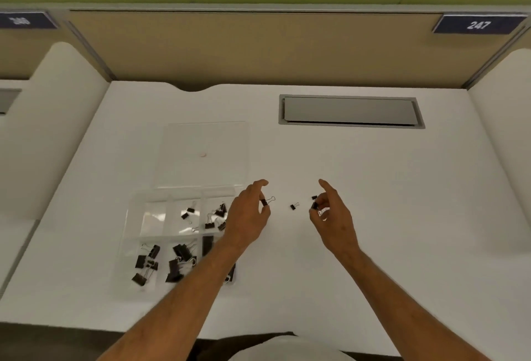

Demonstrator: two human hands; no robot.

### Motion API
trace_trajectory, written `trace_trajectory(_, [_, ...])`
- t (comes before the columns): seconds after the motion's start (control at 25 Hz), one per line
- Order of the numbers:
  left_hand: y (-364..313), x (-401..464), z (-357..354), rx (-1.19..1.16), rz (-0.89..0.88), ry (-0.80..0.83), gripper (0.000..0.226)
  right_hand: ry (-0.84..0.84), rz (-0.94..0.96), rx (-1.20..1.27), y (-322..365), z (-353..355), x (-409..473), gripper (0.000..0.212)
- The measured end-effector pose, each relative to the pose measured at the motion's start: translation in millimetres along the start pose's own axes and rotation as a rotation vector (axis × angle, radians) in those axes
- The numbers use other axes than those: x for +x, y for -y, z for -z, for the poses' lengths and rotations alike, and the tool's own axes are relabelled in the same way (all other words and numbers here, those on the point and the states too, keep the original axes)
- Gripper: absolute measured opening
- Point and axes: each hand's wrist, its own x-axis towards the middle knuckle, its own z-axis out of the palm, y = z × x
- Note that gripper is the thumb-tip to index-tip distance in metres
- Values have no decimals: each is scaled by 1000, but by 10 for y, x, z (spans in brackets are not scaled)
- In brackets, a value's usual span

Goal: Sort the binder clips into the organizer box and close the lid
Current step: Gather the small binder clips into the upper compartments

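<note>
A clear organizer box [135,217] lies on the white desk at the left, its transparent lid [204,136] swung open toward the back. Several black binder clips lie in its compartments; the far-left back compartment looks empty. My left hand [247,217] hovers beside the box's right edge and pinches a small black clip [267,201]. My right hand [333,217] pinches another small clip [314,206]. One loose small clip [293,206] lies on the desk between the hands, and another [314,197] sits just behind my right fingers.
A grey cable hatch [350,110] is set into the desk at the back right. Tan partition walls close off the back, with a "247" label [478,25] at the right. White side panels flank the desk.
</note>
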Motion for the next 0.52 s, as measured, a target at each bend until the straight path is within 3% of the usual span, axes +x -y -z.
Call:
trace_trajectory(0.32, [224, -627, 503, -103, 74, -86, 58, 78, 101, 78, 435, -500, -299, 70])
trace_trajectory(0.52, [575, -787, 830, -112, 78, -63, 54, 57, 50, 65, 653, -890, -410, 68])
